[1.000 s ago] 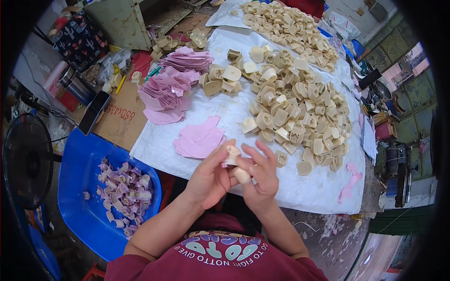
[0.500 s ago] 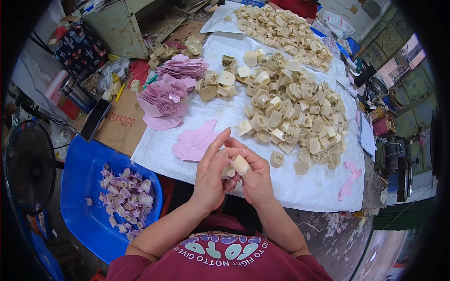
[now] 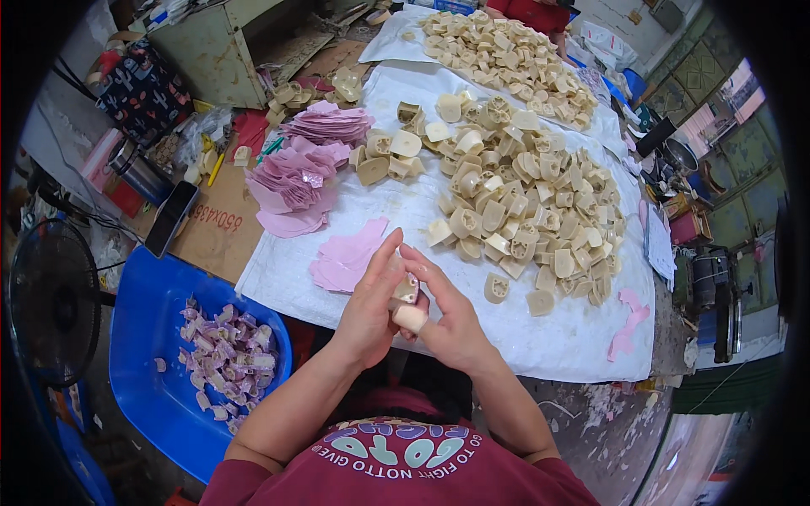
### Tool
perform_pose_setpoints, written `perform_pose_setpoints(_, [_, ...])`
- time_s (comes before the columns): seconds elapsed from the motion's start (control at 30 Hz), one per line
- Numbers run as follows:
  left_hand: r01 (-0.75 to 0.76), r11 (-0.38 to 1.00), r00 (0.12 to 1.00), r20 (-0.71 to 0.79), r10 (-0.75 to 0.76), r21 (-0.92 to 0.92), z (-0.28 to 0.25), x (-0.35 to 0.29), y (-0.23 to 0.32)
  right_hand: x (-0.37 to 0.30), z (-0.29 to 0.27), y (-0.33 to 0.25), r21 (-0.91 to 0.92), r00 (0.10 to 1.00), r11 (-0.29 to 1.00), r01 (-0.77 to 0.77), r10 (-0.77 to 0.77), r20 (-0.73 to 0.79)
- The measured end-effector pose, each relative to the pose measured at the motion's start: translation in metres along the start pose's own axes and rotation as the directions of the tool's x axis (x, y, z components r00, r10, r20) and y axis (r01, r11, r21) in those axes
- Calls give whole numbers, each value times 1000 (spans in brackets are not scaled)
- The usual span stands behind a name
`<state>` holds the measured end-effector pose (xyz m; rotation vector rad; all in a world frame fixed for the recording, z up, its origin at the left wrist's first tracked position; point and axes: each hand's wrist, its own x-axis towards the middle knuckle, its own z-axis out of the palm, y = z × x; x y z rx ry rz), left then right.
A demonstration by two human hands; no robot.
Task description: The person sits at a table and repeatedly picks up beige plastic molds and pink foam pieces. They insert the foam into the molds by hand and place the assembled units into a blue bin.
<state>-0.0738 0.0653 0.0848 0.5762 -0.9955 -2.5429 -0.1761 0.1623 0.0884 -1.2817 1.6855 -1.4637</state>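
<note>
Both hands are brought together over the near edge of the white-covered table. Between them is a small beige heel-shaped block (image 3: pixel 407 290) with a pinkish edge showing. My left hand (image 3: pixel 368 308) lies along its left side, fingers stretched and pressed against it. My right hand (image 3: pixel 451 316) closes round it from the other side; a pale cover (image 3: pixel 410 318) sits on the thumb. The lower fingers are partly hidden. Just beyond the hands lie pink sheet pieces (image 3: pixel 342 257), with a stack of more pink pieces (image 3: pixel 295 173) farther left.
A big heap of beige blocks (image 3: pixel 540 202) covers the table's right side, another heap (image 3: pixel 506 63) the far end. At lower left stands a blue basin (image 3: pixel 139 354) holding pink-wrapped blocks (image 3: pixel 228 363). A fan (image 3: pixel 55 295), phone (image 3: pixel 171 219) and flask (image 3: pixel 139 173) are left; another person (image 3: pixel 533 13) is beyond.
My right thumb has slid down and left over the block, and more of the block now shows between the hands. At the far end, more of the other person has come into view.
</note>
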Motion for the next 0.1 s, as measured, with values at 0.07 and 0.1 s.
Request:
perform_pose_setpoints(0.07, [42,998,999,35,-41,-51,3,-2,6,-4,0,12,2,999,1000,30,-30,-44])
perform_pose_setpoints(0.1, [43,998,998,39,-41,-53,4,-2,6,-7,-1,20,-2,997,999,45,-45,-69])
